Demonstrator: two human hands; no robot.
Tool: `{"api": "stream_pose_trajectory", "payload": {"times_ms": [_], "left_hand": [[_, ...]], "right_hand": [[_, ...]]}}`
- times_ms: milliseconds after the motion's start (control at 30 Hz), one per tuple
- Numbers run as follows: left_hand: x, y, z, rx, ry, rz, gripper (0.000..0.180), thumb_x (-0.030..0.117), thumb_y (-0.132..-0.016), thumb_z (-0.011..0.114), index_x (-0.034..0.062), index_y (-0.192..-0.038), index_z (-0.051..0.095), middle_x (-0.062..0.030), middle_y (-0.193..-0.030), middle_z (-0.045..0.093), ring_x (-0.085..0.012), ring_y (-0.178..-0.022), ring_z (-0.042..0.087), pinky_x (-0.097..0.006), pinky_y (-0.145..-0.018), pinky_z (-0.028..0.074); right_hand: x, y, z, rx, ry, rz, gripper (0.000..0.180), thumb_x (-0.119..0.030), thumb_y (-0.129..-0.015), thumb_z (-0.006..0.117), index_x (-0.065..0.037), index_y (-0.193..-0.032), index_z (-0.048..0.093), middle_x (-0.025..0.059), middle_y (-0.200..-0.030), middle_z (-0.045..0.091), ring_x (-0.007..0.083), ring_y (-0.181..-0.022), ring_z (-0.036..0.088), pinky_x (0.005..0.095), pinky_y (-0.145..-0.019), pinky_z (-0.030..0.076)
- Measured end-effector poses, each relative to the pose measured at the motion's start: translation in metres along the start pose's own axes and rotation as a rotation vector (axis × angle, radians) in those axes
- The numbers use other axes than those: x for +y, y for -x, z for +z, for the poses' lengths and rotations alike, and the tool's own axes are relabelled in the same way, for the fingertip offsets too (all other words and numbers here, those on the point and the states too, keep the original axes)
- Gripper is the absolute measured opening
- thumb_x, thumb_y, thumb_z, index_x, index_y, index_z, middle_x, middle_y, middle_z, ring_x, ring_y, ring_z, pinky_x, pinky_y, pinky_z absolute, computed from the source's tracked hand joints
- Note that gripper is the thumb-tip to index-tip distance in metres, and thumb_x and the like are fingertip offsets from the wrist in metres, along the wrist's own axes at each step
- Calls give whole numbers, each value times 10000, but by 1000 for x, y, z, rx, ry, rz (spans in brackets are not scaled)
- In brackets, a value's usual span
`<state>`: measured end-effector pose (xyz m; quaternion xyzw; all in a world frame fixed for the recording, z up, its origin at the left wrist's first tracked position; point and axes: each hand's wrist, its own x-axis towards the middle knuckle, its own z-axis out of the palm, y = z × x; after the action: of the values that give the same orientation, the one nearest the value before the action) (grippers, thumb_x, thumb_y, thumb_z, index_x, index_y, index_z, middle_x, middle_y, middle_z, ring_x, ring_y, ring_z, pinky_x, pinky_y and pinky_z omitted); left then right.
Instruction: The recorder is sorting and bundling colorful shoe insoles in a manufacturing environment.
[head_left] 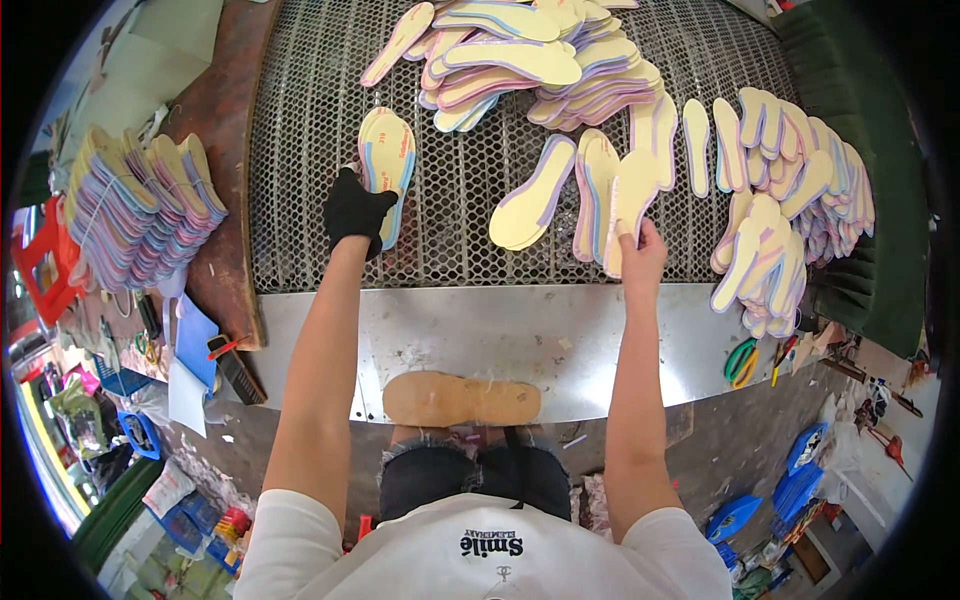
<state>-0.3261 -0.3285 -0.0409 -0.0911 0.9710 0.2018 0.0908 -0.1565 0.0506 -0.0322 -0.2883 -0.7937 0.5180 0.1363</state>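
My left hand (358, 212), in a black glove, grips the lower part of a small stack of cream insoles (388, 140) with blue edges and red print. The stack lies on the metal mesh surface. My bare right hand (642, 248) pinches the lower end of a cream insole (640, 185) with a lilac edge, tilted over a small insole stack (592, 180). Left of that stack lies a pair of overlapping insoles (535, 195). A large insole heap (500, 60) covers the far middle, and another heap (765, 265) spreads at the right.
Tied insole bundles (145, 195) stand on the brown board at the left. A brush (238, 370) lies by the metal front edge (480, 325). A tan sole-shaped pad (460, 400) lies nearest me. Scissors (741, 362) rest at the right, near a dark green cover (870, 200).
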Motion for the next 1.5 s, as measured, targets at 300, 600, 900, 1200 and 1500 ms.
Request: {"api": "stream_pose_trajectory", "payload": {"times_ms": [300,600,900,1200,1500], "left_hand": [[10,51,-24,-496,1196,-220,375,66,-833,601,12,-1203,566,-129,-987,678,-253,-903,681,-405,-758,563],[-28,117,-38,-700,1427,-306,518,79,-854,553,-17,-1342,409,-196,-1115,635,-302,-962,668,-416,-800,576],[-38,141,-15,-812,1650,-304,548,158,-875,650,12,-1344,407,-196,-1191,600,-329,-1042,645,-452,-856,572],[-27,167,-7,-657,1395,-227,548,247,-872,696,44,-1315,445,-107,-1120,607,-194,-931,629,-354,-802,504],[-93,165,-40,-700,1556,-301,658,178,-801,684,19,-1376,408,-168,-1221,616,-300,-1018,653,-404,-851,550]], "right_hand": [[-17,-7,33,49,845,-234,256,-145,-839,606,16,-1036,577,154,-1060,535,346,-950,570,451,-739,504],[-50,-14,52,-60,1075,-82,439,-340,-786,724,16,-988,565,202,-994,586,363,-941,625,474,-726,547],[-26,-11,22,74,1058,-136,253,-195,-819,609,5,-971,582,188,-902,669,382,-806,667,466,-703,541],[-121,174,137,-376,453,-104,245,-148,-868,580,6,-1038,495,238,-964,597,414,-865,619,506,-712,479],[-81,76,111,-415,556,-497,433,-8,-767,609,-19,-1200,590,177,-1214,578,367,-1067,568,430,-948,459]]}}
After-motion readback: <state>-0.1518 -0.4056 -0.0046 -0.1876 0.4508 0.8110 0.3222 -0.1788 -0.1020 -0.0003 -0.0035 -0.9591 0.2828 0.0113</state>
